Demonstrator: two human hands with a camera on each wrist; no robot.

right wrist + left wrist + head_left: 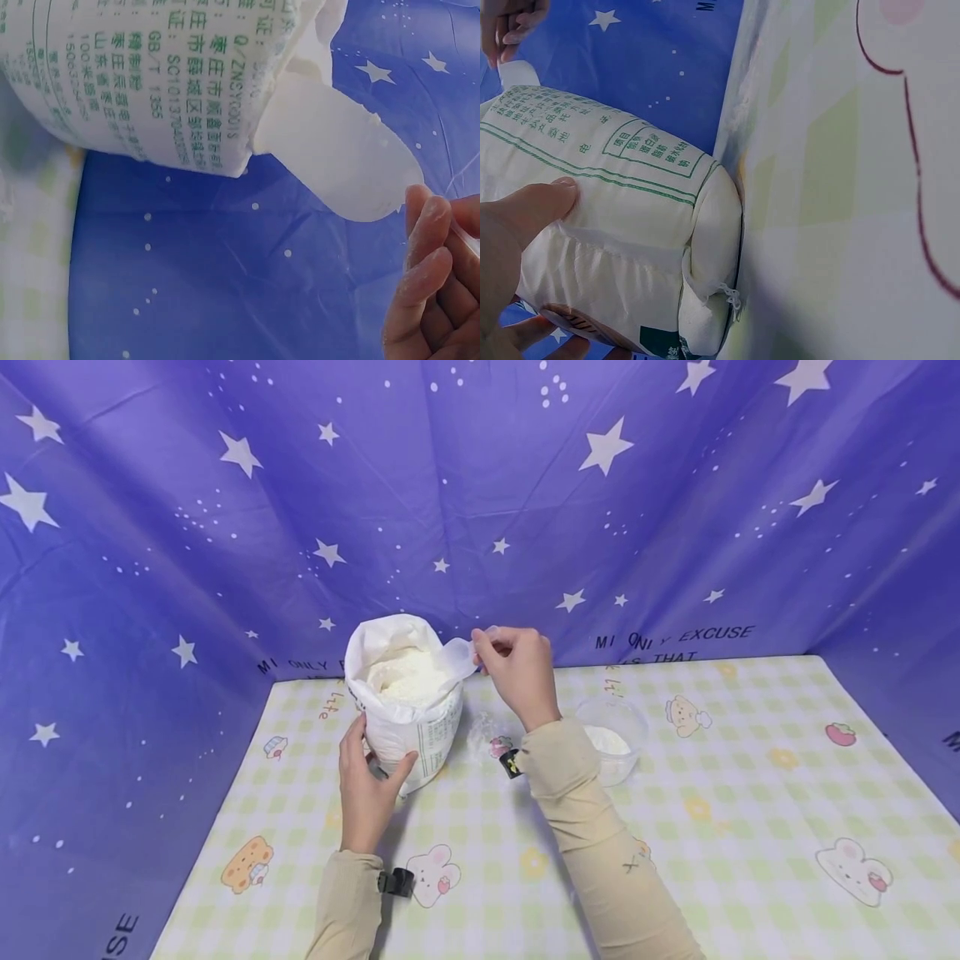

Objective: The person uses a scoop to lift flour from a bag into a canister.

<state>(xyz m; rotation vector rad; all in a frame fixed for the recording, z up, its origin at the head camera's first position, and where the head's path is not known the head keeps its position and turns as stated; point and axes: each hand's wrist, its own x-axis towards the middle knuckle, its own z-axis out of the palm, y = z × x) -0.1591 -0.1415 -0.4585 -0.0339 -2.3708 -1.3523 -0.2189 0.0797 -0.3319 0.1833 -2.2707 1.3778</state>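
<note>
A white woven bag of flour (423, 739) stands upright with its mouth rolled open and pale powder (408, 677) inside. My left hand (367, 785) grips the bag low on its near side; in the left wrist view the thumb (544, 206) lies across the printed face and the fingers pass round below. Pinched by its handle in my right hand (521, 677) is a translucent plastic scoop (459, 660). The scoop's bowl (349, 161) leans over the bag's right rim, and its front end is hidden inside. Powder dusts the right fingertips (435, 214).
Right of the bag, a clear plastic tub (618, 722) holds some white powder, partly hidden by the right forearm. Crumpled clear plastic (480, 735) lies between bag and tub. A checked cloth (750, 827) covers the table; a blue star-patterned curtain (480, 485) hangs behind.
</note>
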